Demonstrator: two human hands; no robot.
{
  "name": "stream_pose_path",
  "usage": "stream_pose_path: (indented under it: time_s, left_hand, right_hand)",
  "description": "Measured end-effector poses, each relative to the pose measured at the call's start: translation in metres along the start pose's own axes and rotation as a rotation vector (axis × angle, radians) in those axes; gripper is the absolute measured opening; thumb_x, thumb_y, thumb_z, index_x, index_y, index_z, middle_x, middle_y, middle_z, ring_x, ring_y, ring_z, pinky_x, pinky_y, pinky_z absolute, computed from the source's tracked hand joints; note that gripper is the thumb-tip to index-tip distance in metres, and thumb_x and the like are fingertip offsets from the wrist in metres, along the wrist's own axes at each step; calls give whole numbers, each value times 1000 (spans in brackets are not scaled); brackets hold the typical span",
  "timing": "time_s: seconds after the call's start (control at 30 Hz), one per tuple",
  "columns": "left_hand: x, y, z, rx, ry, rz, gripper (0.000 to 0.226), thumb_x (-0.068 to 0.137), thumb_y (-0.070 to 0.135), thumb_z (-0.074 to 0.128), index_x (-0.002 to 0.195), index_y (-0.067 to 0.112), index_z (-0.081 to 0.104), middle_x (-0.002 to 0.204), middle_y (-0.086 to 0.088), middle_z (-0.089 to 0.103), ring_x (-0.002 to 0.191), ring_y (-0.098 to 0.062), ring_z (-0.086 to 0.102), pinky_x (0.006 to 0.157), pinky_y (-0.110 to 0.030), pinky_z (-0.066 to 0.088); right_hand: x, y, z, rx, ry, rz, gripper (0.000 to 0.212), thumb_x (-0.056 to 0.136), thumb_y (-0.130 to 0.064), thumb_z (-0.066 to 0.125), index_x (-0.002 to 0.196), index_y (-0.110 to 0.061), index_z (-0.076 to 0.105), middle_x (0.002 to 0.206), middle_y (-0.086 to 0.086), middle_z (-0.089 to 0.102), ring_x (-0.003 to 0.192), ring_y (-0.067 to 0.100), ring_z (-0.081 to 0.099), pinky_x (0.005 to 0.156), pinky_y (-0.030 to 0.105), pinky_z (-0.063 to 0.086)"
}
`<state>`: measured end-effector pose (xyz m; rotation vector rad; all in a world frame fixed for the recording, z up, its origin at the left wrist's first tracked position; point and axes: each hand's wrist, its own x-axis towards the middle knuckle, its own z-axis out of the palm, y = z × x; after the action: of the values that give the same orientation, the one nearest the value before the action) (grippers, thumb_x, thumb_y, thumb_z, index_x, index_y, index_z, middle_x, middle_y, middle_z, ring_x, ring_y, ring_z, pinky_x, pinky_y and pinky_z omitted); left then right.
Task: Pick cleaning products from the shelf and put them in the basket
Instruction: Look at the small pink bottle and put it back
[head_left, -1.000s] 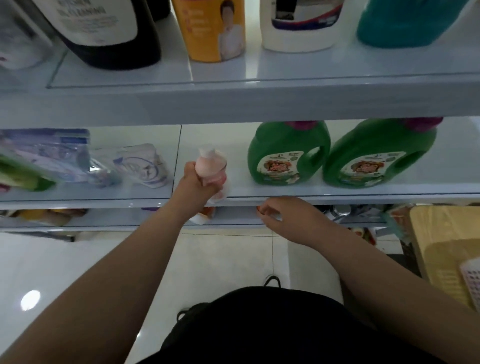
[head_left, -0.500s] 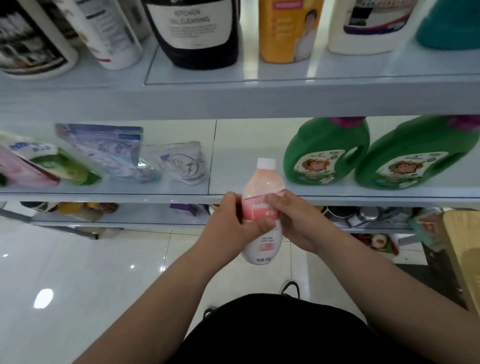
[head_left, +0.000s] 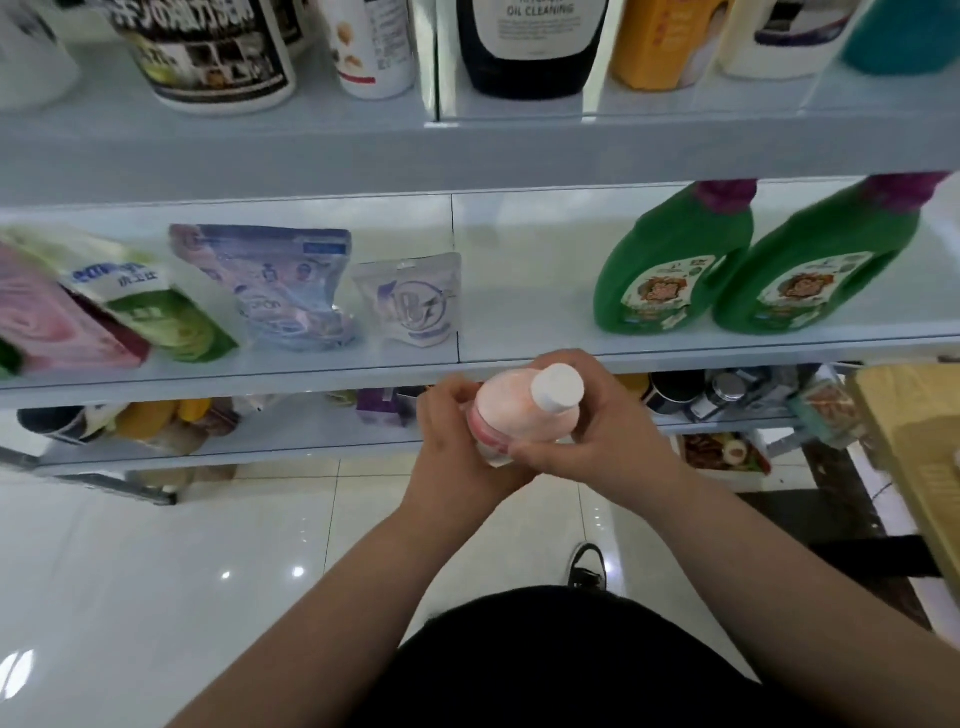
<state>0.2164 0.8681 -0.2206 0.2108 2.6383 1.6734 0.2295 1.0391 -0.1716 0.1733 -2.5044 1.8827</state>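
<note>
Your two hands meet in front of the middle shelf (head_left: 675, 357), and both grasp the pink bottle (head_left: 506, 418). Your left hand (head_left: 454, 449) curls round its lower body from the left, fingers bent over the side. Your right hand (head_left: 602, 441) wraps it from the right, thumb across the front just below the shoulder. The bottle is off the shelf, held in the air over the tiled floor (head_left: 156, 571), tilted so that its white cap (head_left: 557, 387) points up and to the right, towards you. On the shelf behind, to the right, two green jugs (head_left: 670, 270) stand side by side, touching or nearly so. To the left of the bottle's spot, a small pale pouch (head_left: 410, 299) stands upright beside a larger bluish pouch (head_left: 275, 286), with more packs leaning further left. The top shelf holds a dark bottle (head_left: 530, 47) labelled for oil cleaning. At the far right edge a wooden surface (head_left: 914, 441) shows. Your shoe (head_left: 587, 566) shows on the floor below your arms.
</note>
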Motion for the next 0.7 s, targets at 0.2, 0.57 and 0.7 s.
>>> stream_pose_path:
  time_s: [0.2,0.57,0.7]
  left_hand:
    - [-13,0,-27,-165,-157,-62,74,59,42,87,107,54,32,114,24,54,104,5,62,74,-12,53]
    - [-38,47,-28,-987,-576,-830,51,90,30,44,126,4,69,119,-24,72,99,-39,74,55,-36,59]
    - [-47,69,-8,-1338,-696,-963,50,90,32,46,116,1,75,122,-26,69,107,-45,70,56,-36,64]
  right_hand:
    - [-13,-8,19,207,-36,155,65,77,-40,77,137,-29,54,128,-9,67,122,14,63,101,35,53]
    - [-24,12,21,887,146,612,64,92,-36,56,146,-2,51,126,21,66,114,35,62,104,48,49]
    - [-43,18,6,1029,115,676,84,82,-49,58,145,6,49,134,26,55,120,38,53,110,50,37]
